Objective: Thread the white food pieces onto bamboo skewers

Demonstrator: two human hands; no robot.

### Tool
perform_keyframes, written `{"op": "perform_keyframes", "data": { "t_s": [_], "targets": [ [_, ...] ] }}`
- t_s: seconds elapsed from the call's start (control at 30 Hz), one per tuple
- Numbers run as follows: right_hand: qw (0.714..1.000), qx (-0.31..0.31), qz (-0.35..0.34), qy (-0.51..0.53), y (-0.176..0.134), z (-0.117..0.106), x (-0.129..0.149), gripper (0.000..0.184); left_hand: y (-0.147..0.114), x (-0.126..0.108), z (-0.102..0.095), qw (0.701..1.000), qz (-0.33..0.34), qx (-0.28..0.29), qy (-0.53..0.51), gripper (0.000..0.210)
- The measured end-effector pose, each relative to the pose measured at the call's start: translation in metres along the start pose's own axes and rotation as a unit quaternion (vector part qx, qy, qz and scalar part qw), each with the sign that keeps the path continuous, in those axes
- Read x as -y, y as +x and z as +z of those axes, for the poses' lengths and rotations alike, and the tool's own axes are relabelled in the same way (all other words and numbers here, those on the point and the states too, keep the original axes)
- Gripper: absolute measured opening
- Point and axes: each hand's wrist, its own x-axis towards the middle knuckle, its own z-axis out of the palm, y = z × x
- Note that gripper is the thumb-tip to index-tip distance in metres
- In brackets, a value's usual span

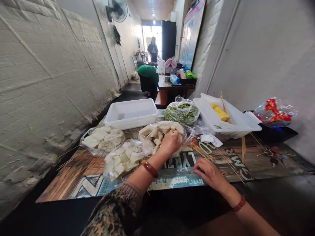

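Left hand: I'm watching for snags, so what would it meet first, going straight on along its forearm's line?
The left hand would probably meet the far side of the bag it reaches into, with greens beyond; depth is unclear.

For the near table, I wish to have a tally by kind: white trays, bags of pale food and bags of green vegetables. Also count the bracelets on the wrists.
White trays: 2
Bags of pale food: 3
Bag of green vegetables: 1
Bracelets: 2
Total: 8
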Motion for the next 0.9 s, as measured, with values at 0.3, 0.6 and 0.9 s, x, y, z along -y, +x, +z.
{"op": "perform_keyframes", "data": {
  "t_s": [0.3,0.6,0.9],
  "targets": [
    [0.996,-0.045,0.009,-0.077,-0.012,0.012,-0.004,0.018,-0.010,0.012,-0.022,0.995,0.019,0.012,0.092,0.015],
    [0.922,-0.157,0.163,0.315,0.039,-0.010,0.041,0.029,-0.013,0.040,-0.103,0.962,-0.041,-0.026,0.270,0.013],
    [0.761,-0.040,0.196,0.617,0.148,0.030,0.073,0.024,-0.017,0.056,-0.118,0.923,-0.071,-0.099,0.364,0.020]
  ]
}}
